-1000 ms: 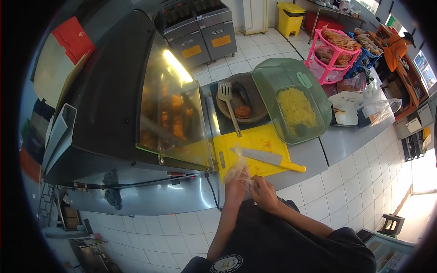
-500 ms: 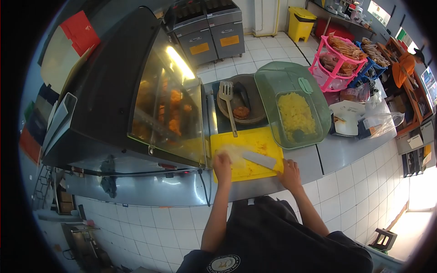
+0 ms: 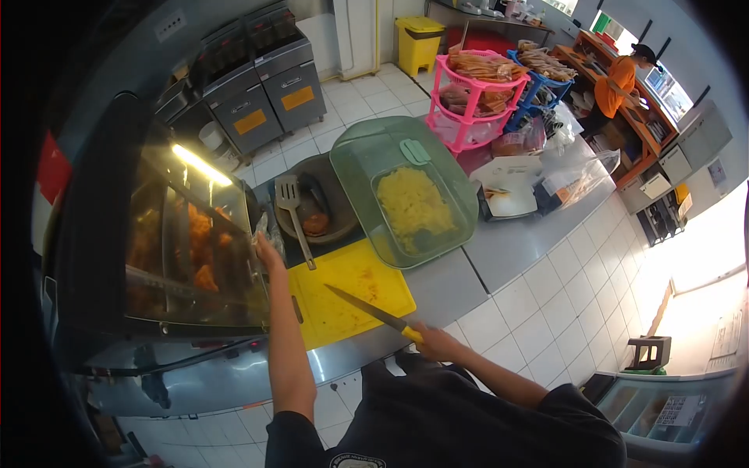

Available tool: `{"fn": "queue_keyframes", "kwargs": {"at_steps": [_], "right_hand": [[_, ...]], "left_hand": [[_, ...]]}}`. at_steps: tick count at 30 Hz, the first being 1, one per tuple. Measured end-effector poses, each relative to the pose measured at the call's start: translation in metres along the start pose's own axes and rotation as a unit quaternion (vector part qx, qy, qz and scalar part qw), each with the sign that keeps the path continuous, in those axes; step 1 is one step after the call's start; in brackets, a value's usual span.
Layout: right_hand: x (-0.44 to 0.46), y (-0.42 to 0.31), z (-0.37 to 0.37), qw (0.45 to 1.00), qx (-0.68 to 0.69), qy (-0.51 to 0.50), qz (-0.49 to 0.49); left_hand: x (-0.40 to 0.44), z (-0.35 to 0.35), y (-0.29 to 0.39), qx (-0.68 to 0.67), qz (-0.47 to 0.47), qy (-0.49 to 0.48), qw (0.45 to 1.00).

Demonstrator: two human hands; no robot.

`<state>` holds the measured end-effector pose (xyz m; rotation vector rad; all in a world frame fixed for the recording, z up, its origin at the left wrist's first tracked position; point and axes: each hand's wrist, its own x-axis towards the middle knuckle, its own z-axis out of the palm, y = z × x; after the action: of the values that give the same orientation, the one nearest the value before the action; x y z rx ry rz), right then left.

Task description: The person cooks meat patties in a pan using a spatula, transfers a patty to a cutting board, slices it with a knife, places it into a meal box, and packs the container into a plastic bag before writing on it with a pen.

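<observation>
My right hand (image 3: 438, 344) is wrapped round the yellow handle of a knife (image 3: 367, 306). Its long blade slants up and left over the yellow cutting board (image 3: 343, 324), which carries brown-orange smears. Stretched forward past the board's left side, my left hand (image 3: 268, 251) is closed on a crumpled clear plastic bag (image 3: 270, 228), beside the glass display case. A slotted turner (image 3: 289, 204) leans on a round stone mortar (image 3: 292, 175), where a brown fried piece (image 3: 315, 225) and a dark pestle lie. Right of it stands a green lidded container (image 3: 355, 160) with yellow food (image 3: 413, 199) inside.
The lit display case (image 3: 195, 273) with fried food fills the left. A pink tiered rack (image 3: 472, 109), a blue rack (image 3: 538, 93), an opened box (image 3: 511, 187) and plastic bags (image 3: 577, 187) stand at right. Fryers (image 3: 273, 86) are behind. A person in orange (image 3: 616, 86) works farther off.
My left hand has moved forward and left with the clear plastic bag, away from the board. My right hand has raised the knife and turned its blade. The view has shifted right.
</observation>
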<state>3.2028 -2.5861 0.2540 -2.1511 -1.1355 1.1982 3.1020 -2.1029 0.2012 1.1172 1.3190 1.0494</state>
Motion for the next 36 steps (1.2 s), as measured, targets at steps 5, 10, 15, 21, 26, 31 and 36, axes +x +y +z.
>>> {"fn": "queue_keyframes", "kwargs": {"at_steps": [5, 10, 15, 21, 26, 31, 36], "right_hand": [[-0.014, 0.04, 0.034, 0.99, 0.062, 0.117, 0.047], [-0.008, 0.036, 0.055, 0.974, 0.115, 0.185, 0.068], [-0.002, 0.018, 0.067, 0.973, 0.078, 0.206, 0.076], [0.01, 0.004, 0.1, 0.961, 0.18, 0.182, 0.105], [0.012, -0.033, 0.124, 0.955, 0.229, 0.169, 0.084], [0.019, -0.052, 0.148, 0.953, 0.225, 0.188, 0.069], [0.027, -0.06, 0.171, 0.957, 0.198, 0.202, 0.067]], "left_hand": [[-0.007, -0.006, 0.003, -0.057, -0.151, -0.111, 0.981], [-0.11, -0.026, 0.049, -0.108, -0.083, -0.111, 0.984], [-0.249, -0.078, 0.055, -0.017, -0.007, -0.107, 0.994], [-0.38, -0.222, -0.084, 0.191, -0.025, -0.171, 0.966], [-0.457, -0.429, -0.333, 0.448, 0.138, -0.453, 0.758], [-0.536, -0.524, -0.336, 0.307, -0.409, -0.232, 0.827], [-0.519, -0.521, -0.293, 0.152, -0.446, -0.156, 0.868]]}}
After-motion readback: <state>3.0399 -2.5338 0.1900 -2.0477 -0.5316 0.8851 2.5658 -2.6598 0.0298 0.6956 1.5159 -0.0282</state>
